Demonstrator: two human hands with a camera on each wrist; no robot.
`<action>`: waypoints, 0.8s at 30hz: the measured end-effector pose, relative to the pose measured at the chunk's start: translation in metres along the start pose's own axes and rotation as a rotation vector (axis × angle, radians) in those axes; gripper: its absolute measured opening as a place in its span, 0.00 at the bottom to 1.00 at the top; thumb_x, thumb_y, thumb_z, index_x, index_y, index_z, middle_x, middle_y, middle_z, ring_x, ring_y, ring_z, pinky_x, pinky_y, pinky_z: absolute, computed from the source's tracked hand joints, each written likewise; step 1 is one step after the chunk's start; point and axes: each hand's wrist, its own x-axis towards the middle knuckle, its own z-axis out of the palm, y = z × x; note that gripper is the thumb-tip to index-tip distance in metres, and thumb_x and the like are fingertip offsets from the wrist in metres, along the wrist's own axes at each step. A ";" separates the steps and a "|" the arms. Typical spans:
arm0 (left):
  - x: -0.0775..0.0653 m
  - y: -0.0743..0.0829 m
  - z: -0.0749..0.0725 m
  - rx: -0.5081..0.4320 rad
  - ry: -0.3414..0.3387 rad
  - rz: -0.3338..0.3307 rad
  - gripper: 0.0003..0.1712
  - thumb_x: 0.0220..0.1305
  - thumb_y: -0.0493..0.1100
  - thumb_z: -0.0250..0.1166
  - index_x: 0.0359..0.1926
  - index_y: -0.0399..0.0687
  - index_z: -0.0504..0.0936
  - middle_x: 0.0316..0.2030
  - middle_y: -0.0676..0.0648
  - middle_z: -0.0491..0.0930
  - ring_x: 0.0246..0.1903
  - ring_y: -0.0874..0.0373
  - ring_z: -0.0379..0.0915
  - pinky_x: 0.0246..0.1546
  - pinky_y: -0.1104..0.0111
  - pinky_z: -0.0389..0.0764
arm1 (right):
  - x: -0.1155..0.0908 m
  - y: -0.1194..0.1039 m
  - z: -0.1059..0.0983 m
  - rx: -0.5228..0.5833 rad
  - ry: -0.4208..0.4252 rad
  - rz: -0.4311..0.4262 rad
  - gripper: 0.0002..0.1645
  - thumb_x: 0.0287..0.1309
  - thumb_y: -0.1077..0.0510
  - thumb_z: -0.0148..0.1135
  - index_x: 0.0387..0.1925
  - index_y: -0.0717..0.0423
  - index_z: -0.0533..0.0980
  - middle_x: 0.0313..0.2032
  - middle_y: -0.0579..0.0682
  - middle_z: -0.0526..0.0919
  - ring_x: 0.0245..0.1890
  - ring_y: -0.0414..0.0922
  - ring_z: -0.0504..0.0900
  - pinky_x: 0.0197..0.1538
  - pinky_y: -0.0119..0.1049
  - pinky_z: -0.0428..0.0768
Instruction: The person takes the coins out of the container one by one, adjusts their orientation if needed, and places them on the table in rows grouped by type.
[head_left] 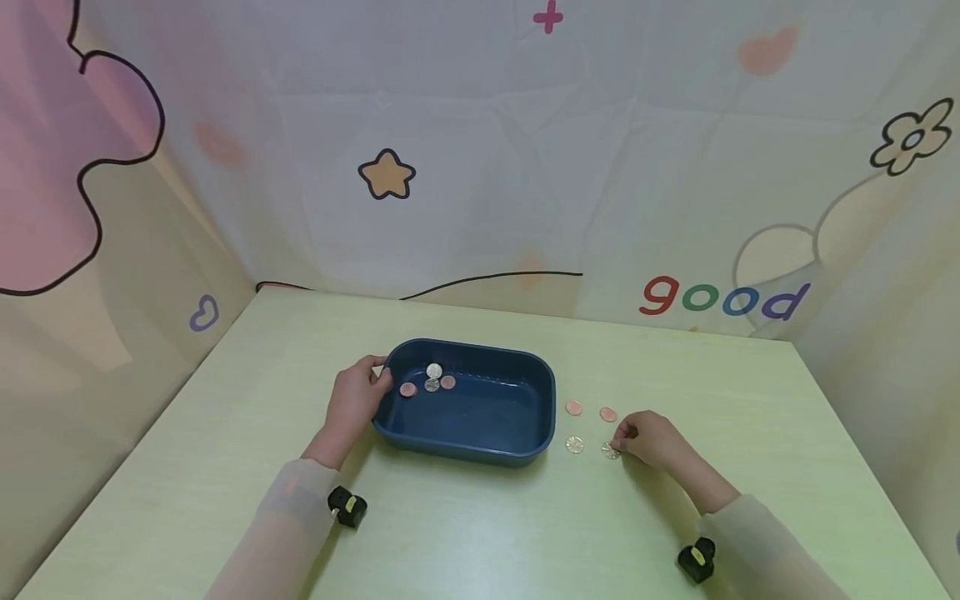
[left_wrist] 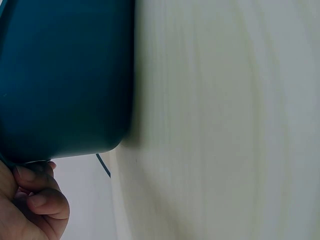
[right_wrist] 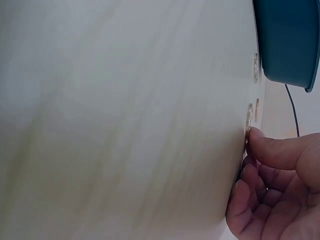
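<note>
My left hand (head_left: pixel 356 400) grips the left end wall of a dark blue rectangular tray (head_left: pixel 542 408), thumb over the rim and fingers curled at the outside. On the right, my right hand (head_left: pixel 651 437) pinches at the edge of a shiny pale gold coin (head_left: pixel 610 451) on the table. In the right wrist view, the thumb tip (right_wrist: pixel 255 136) meets the rim of that coin, and the other fingers curl under, close to the tabletop. Another pale gold coin (head_left: pixel 574 445) lies to its left, with two copper-coloured coins (head_left: pixel 573 407) behind them.
Inside the tray, near its left end, lie two copper coins (head_left: pixel 407 389) and two silver coins (head_left: pixel 434 371). The pale table (head_left: pixel 480 533) ends at a printed cloth backdrop (head_left: pixel 480 167) behind, with cloth also at both sides.
</note>
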 end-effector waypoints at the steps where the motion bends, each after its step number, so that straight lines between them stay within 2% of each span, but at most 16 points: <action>1: 0.000 0.000 0.000 -0.001 0.000 0.000 0.24 0.71 0.40 0.56 0.63 0.31 0.78 0.20 0.50 0.66 0.21 0.57 0.62 0.25 0.68 0.63 | 0.000 0.001 -0.001 0.009 -0.007 -0.003 0.08 0.63 0.63 0.66 0.30 0.64 0.80 0.29 0.51 0.80 0.31 0.43 0.72 0.36 0.35 0.70; 8: 0.001 0.000 0.000 -0.004 -0.007 -0.014 0.24 0.72 0.40 0.56 0.63 0.32 0.78 0.20 0.50 0.66 0.20 0.57 0.62 0.25 0.68 0.63 | 0.000 0.004 -0.008 0.185 -0.080 0.063 0.08 0.66 0.61 0.64 0.36 0.65 0.80 0.30 0.49 0.78 0.28 0.43 0.71 0.31 0.34 0.72; 11: 0.001 0.001 0.000 -0.001 -0.008 -0.014 0.24 0.72 0.40 0.56 0.63 0.33 0.78 0.20 0.51 0.66 0.20 0.57 0.62 0.24 0.69 0.63 | -0.001 -0.001 -0.017 0.209 -0.082 0.057 0.10 0.68 0.60 0.62 0.38 0.66 0.79 0.31 0.51 0.79 0.30 0.44 0.74 0.33 0.35 0.76; 14: 0.002 0.001 0.000 -0.001 -0.004 -0.009 0.24 0.72 0.40 0.56 0.63 0.33 0.78 0.20 0.51 0.66 0.20 0.58 0.62 0.24 0.69 0.63 | 0.001 -0.011 -0.031 0.222 -0.071 0.022 0.13 0.69 0.57 0.61 0.41 0.67 0.79 0.33 0.55 0.80 0.33 0.45 0.76 0.36 0.36 0.79; 18: 0.001 0.002 0.000 -0.006 -0.003 -0.011 0.24 0.72 0.40 0.55 0.63 0.32 0.78 0.20 0.51 0.66 0.20 0.57 0.62 0.24 0.68 0.63 | 0.005 -0.025 -0.051 0.226 -0.086 -0.089 0.16 0.71 0.57 0.59 0.46 0.68 0.79 0.38 0.60 0.83 0.36 0.48 0.79 0.41 0.37 0.80; 24: 0.001 0.000 0.000 0.000 -0.009 -0.009 0.24 0.72 0.41 0.56 0.63 0.33 0.78 0.20 0.51 0.66 0.20 0.58 0.62 0.24 0.69 0.63 | 0.013 -0.049 -0.071 0.191 -0.137 -0.221 0.16 0.72 0.56 0.59 0.49 0.67 0.78 0.41 0.58 0.84 0.37 0.45 0.80 0.44 0.37 0.81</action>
